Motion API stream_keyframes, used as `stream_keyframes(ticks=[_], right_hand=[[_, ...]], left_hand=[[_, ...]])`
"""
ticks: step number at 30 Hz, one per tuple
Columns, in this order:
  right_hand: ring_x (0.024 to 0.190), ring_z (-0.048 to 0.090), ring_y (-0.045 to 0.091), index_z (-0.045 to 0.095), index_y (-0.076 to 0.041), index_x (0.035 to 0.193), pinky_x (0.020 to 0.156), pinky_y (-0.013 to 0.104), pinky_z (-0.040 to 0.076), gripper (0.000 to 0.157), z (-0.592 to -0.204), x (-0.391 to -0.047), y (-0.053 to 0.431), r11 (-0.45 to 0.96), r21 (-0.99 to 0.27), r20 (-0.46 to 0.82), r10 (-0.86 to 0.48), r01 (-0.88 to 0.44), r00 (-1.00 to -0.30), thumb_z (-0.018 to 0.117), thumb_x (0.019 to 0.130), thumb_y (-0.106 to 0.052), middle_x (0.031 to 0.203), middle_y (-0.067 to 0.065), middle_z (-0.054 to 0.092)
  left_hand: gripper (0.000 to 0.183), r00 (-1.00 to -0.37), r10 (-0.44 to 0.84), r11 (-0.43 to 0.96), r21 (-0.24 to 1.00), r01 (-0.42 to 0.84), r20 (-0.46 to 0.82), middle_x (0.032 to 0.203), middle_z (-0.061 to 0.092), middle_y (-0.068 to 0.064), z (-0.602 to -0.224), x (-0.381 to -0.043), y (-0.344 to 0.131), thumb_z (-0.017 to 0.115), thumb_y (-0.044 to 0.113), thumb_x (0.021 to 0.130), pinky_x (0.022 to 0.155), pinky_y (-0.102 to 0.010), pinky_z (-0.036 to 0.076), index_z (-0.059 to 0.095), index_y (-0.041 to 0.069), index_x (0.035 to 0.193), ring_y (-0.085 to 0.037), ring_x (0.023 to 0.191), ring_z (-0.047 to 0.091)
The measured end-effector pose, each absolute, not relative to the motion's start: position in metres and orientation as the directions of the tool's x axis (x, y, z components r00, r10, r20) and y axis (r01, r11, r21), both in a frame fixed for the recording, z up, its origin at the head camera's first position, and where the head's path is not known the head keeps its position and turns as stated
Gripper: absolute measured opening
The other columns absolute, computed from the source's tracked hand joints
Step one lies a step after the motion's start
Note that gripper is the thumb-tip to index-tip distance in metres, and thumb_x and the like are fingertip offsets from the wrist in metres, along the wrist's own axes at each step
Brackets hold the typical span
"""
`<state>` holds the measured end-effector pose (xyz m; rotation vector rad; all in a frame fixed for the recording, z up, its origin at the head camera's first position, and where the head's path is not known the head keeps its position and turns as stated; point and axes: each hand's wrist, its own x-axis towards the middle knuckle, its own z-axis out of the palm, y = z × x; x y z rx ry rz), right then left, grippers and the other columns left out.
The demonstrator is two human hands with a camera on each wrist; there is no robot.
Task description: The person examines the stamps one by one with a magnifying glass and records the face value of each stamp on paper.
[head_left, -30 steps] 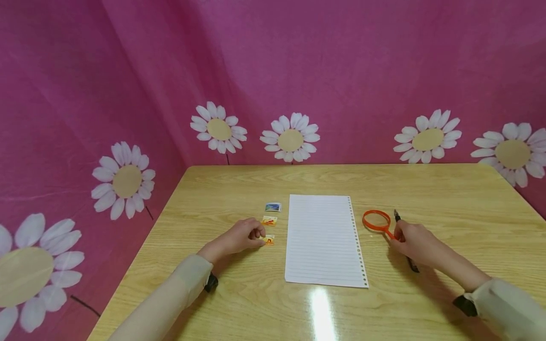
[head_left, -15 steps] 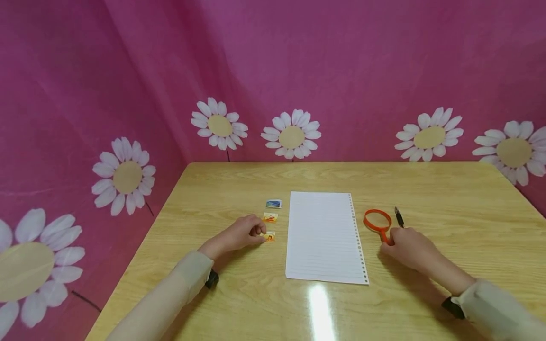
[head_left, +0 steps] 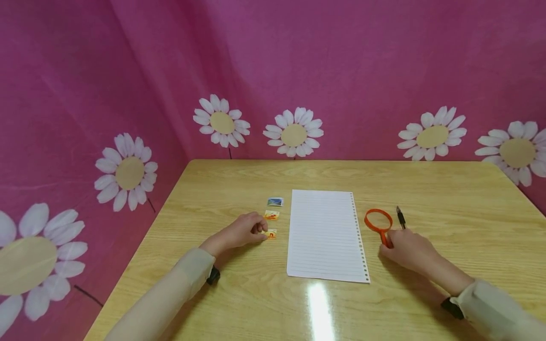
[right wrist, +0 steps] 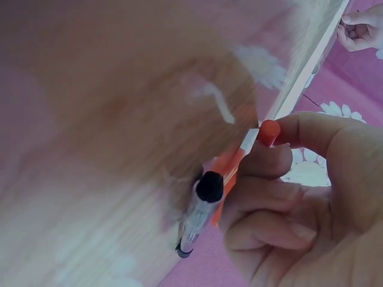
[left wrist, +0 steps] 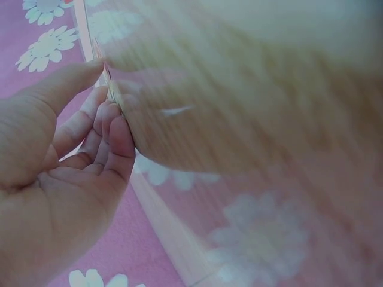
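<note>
The magnifying glass (head_left: 383,234) is orange, the lined paper (head_left: 327,235) white.

A magenta cloth (head_left: 341,57) printed with white, yellow-centred daisies (head_left: 293,135) hangs behind and left of a wood-grained table (head_left: 247,298).

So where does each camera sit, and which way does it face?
Head: worn on the head, facing forward and down at the table; left hand, right hand and sleeves show.
Left wrist: worn there, facing across the table; the left hand shows.
Right wrist: worn there, facing the pen and magnifier; right hand shows, left hand in a corner.
Head and right wrist share pen, magnifier, both hands.
</note>
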<state>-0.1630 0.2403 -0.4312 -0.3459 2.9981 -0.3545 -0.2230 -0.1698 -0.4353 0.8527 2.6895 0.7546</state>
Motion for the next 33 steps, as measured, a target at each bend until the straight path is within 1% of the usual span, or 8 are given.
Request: stream_keyframes(ticks=[5, 9, 16, 18, 21, 24, 27, 33], right_hand=[[0.054, 0.038, 0.014, 0.048, -0.011, 0.068, 0.051, 0.028, 0.027, 0.029, -0.431, -0.163, 0.243, 0.940, -0.258, -0.064, -0.247, -0.223, -0.967, 0.065, 0.087, -0.024, 0.059, -0.002, 0.041], [0.055, 0.039, 0.015, 0.049, -0.010, 0.071, 0.053, 0.028, 0.028, 0.031, -0.431, -0.162, 0.246, 0.932, -0.281, -0.030, -0.246, -0.228, -0.969, 0.068, 0.087, -0.028, 0.059, -0.001, 0.043], [0.058, 0.044, 0.013, 0.058, -0.004, 0.080, 0.053, 0.026, 0.035, 0.016, -0.430, -0.163, 0.255, 0.902, -0.362, 0.051, -0.232, -0.235, -0.971, 0.068, 0.084, -0.016, 0.065, 0.000, 0.055], [0.058, 0.043, 0.012, 0.058, -0.002, 0.082, 0.052, 0.025, 0.035, 0.014, -0.429, -0.164, 0.258, 0.887, -0.392, 0.067, -0.236, -0.243, -0.969, 0.066, 0.084, -0.013, 0.067, 0.001, 0.055], [0.057, 0.042, 0.011, 0.058, 0.000, 0.085, 0.051, 0.024, 0.035, 0.013, -0.426, -0.168, 0.263, 0.874, -0.405, 0.106, -0.247, -0.269, -0.963, 0.065, 0.084, -0.011, 0.067, 0.002, 0.053], [0.056, 0.039, 0.011, 0.057, 0.002, 0.087, 0.050, 0.023, 0.032, 0.014, -0.423, -0.172, 0.267, 0.871, -0.403, 0.122, -0.254, -0.282, -0.959, 0.064, 0.085, -0.011, 0.067, 0.002, 0.050], [0.057, 0.040, 0.011, 0.057, 0.005, 0.089, 0.051, 0.024, 0.033, 0.018, -0.421, -0.178, 0.271, 0.874, -0.388, 0.133, -0.259, -0.291, -0.957, 0.065, 0.085, -0.011, 0.068, 0.004, 0.051], [0.057, 0.042, 0.012, 0.058, 0.005, 0.089, 0.052, 0.024, 0.034, 0.018, -0.418, -0.186, 0.277, 0.877, -0.378, 0.136, -0.266, -0.298, -0.954, 0.065, 0.085, -0.011, 0.067, 0.004, 0.053]], left_hand=[[0.013, -0.806, 0.589, 0.691, 0.547, 0.472, -0.048, 0.087, 0.056, -0.004, -0.433, -0.224, -0.170, 0.071, 0.014, 0.089, 0.072, -0.019, 0.042, 0.062, 0.007, 0.095, -0.010, 0.079, 0.048], [0.013, -0.810, 0.585, 0.677, 0.569, 0.466, -0.033, 0.089, 0.059, -0.004, -0.433, -0.222, -0.171, 0.072, 0.015, 0.089, 0.072, -0.018, 0.044, 0.064, 0.007, 0.095, -0.009, 0.079, 0.051], [0.011, -0.801, 0.595, 0.604, 0.618, 0.504, 0.071, 0.091, 0.062, -0.007, -0.433, -0.213, -0.168, 0.070, 0.011, 0.090, 0.071, -0.017, 0.046, 0.065, 0.005, 0.098, -0.007, 0.079, 0.053], [0.011, -0.798, 0.596, 0.592, 0.624, 0.510, 0.088, 0.092, 0.062, -0.007, -0.433, -0.210, -0.166, 0.070, 0.010, 0.089, 0.071, -0.016, 0.047, 0.066, 0.005, 0.098, -0.007, 0.079, 0.054], [0.013, -0.795, 0.598, 0.582, 0.629, 0.516, 0.099, 0.092, 0.062, -0.008, -0.432, -0.206, -0.160, 0.071, 0.011, 0.089, 0.071, -0.016, 0.047, 0.066, 0.004, 0.098, -0.008, 0.079, 0.054], [0.014, -0.791, 0.603, 0.576, 0.632, 0.519, 0.100, 0.091, 0.061, -0.008, -0.432, -0.202, -0.154, 0.071, 0.012, 0.089, 0.071, -0.016, 0.047, 0.066, 0.003, 0.099, -0.008, 0.079, 0.054], [0.015, -0.778, 0.621, 0.565, 0.633, 0.529, 0.097, 0.092, 0.061, -0.008, -0.432, -0.198, -0.149, 0.071, 0.012, 0.089, 0.071, -0.017, 0.047, 0.065, 0.003, 0.100, -0.008, 0.079, 0.054], [0.016, -0.752, 0.653, 0.533, 0.654, 0.537, 0.086, 0.094, 0.062, -0.006, -0.432, -0.188, -0.138, 0.071, 0.013, 0.089, 0.074, -0.017, 0.048, 0.065, 0.004, 0.101, -0.009, 0.081, 0.056]])
